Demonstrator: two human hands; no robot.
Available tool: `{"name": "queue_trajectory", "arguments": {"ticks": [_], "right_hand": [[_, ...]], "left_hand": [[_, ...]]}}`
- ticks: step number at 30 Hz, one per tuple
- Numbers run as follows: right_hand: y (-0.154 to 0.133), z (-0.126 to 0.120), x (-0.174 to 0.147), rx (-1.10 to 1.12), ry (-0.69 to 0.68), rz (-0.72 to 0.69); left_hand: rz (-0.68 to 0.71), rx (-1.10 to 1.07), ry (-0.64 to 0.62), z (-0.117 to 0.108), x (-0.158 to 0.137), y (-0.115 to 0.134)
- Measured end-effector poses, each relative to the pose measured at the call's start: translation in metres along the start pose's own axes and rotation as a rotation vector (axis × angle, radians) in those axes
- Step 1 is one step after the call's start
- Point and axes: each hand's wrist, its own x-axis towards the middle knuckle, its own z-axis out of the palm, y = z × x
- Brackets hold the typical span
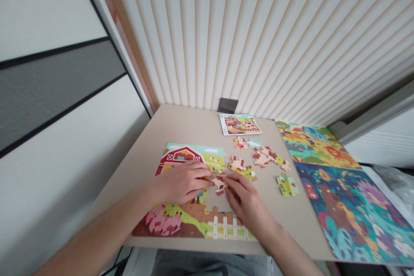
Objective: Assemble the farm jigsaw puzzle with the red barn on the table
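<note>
A brown-and-white patched puzzle piece [219, 184] lies between my two hands, at the inner edge of a partly assembled farm puzzle [164, 221]. My right hand [246, 200] pinches its right side with thumb and forefinger. My left hand [187, 182] rests over the middle of the puzzle, its fingertips at the piece's left side; it hides part of the picture beneath. The joined part shows a red barn, a pink pig and a white fence. Loose cow-patterned pieces [237, 163] lie just beyond my right hand.
A reference card [241, 124] with the farm picture lies at the back. More loose pieces, among them a green one [286, 185], are to the right. Two finished puzzles, savanna [318, 144] and dark forest [355, 211], cover the right side. A pleated panel [207, 39] stands behind.
</note>
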Motion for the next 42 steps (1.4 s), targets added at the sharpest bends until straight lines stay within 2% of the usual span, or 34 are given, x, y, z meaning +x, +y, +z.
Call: {"name": "queue_trajectory", "arguments": {"ticks": [4, 10, 15, 19, 23, 27, 33, 38, 42], "right_hand": [[0.004, 0.001, -0.002, 0.021, -0.008, 0.014], [0.007, 0.000, -0.005, 0.053, -0.034, -0.011], [0.002, -0.009, -0.008, -0.069, 0.010, -0.002], [0.004, -0.025, -0.016, -0.196, 0.089, 0.040], [0.012, -0.038, -0.027, -0.282, 0.112, 0.101], [0.016, -0.047, -0.033, -0.331, 0.040, 0.121], [0.018, -0.051, -0.009, -0.405, -0.026, 0.138], [0.028, -0.046, 0.020, -0.390, -0.066, 0.127], [0.040, -0.041, 0.027, -0.334, -0.047, 0.138]], "left_hand": [[0.052, -0.022, -0.050, -0.001, 0.001, 0.002], [0.060, -0.042, -0.057, -0.002, 0.003, 0.004], [-0.070, 0.029, 0.049, -0.005, 0.000, -0.004], [-0.166, 0.070, 0.067, -0.006, -0.005, -0.013], [-0.150, 0.068, 0.024, -0.006, -0.006, -0.015], [-0.059, 0.041, -0.010, -0.005, -0.002, -0.008], [0.061, -0.053, -0.076, -0.001, 0.006, 0.004], [0.047, -0.074, -0.117, 0.002, 0.011, 0.010], [0.036, -0.080, -0.117, 0.000, 0.012, 0.014]]}}
